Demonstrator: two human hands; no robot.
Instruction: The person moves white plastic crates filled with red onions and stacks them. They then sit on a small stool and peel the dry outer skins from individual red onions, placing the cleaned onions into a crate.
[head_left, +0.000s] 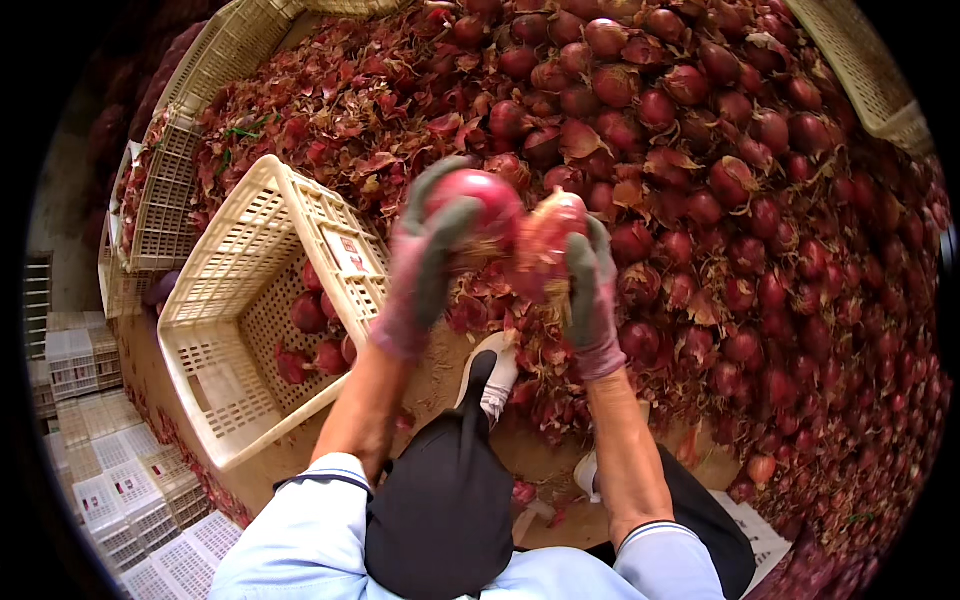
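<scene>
My left hand (429, 259), in a pink and grey work glove, grips a smooth, shiny red onion (480, 201). In the same kind of glove, my right hand (591, 296) holds a second red onion (551, 232) with ragged, loose papery skin. The two onions are side by side in front of me, slightly blurred, and I cannot tell whether they touch. To the left of my left wrist stands a cream plastic crate (217, 352), tilted in view, with several red onions (309, 313) on its floor. Part of its inside is hidden by its near wall.
A large heap of red onions (731, 184) spreads ahead and to the right. Loose onion skins (337, 112) cover the upper left. More crates stand at the far left (161, 202) and upper right (862, 75). Stacked white crates (124, 480) are at lower left. My shoe (495, 375) rests between.
</scene>
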